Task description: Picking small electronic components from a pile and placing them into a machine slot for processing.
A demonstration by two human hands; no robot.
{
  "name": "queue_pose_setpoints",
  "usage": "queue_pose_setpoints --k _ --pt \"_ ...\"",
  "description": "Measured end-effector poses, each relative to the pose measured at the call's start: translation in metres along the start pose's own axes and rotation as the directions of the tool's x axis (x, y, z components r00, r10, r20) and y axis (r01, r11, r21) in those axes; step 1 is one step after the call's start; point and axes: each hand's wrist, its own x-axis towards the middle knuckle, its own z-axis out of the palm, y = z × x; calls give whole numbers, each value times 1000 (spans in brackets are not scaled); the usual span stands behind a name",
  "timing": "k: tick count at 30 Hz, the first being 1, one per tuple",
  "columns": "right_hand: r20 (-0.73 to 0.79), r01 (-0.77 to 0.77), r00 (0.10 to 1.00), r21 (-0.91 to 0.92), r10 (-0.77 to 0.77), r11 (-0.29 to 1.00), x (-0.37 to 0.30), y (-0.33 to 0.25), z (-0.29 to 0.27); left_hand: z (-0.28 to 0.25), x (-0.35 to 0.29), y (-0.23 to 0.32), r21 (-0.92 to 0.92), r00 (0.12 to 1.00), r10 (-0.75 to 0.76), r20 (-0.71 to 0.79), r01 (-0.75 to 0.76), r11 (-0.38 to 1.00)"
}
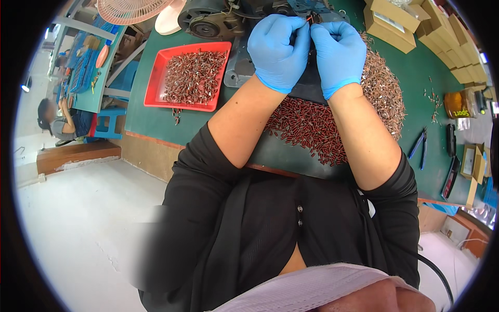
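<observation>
Both my hands wear blue gloves and meet at the top of the view, in front of a bench machine (pixel 236 67). The fingers of my left hand (pixel 275 54) are pinched together beside a tiny orange-and-dark piece. My right hand (pixel 340 57) is also closed in a pinch, its fingertips almost touching the left ones. Exactly what each hand grips is too small and covered to make out. Under my wrists spreads a heap of small dark-red cylindrical parts (pixel 312 127). Beyond my right forearm lies a larger pile of copper-coloured parts with metal ends (pixel 387 99).
A red tray (pixel 154 80) of similar parts sits to the left, near a motor (pixel 205 28) and a fan (pixel 132 11). Blue-handled pliers (pixel 419 148), a jar (pixel 457 105) and cardboard boxes (pixel 392 26) stand right. Another person (pixel 78 122) sits at a far-left table.
</observation>
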Motion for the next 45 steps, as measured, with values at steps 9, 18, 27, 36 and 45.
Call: queue_pose_setpoints --k 9,18,27,36,45 --pt "-9 11 1000 18 -11 1000 2 3 0 3 0 -2 67 999 51 13 -52 996" --pt "58 -27 998 126 20 992 -11 0 -8 -6 6 10 86 999 50 12 -51 995" --pt "265 -165 951 -12 162 986 -60 13 -119 -44 -13 48 98 990 -36 135 23 995" --pt "281 -53 915 -626 289 778 -70 64 -264 -127 -71 17 400 833 -534 146 444 802" --pt "395 133 859 -787 327 602 -97 61 -251 -144 -110 9 548 834 -524 175 359 755"
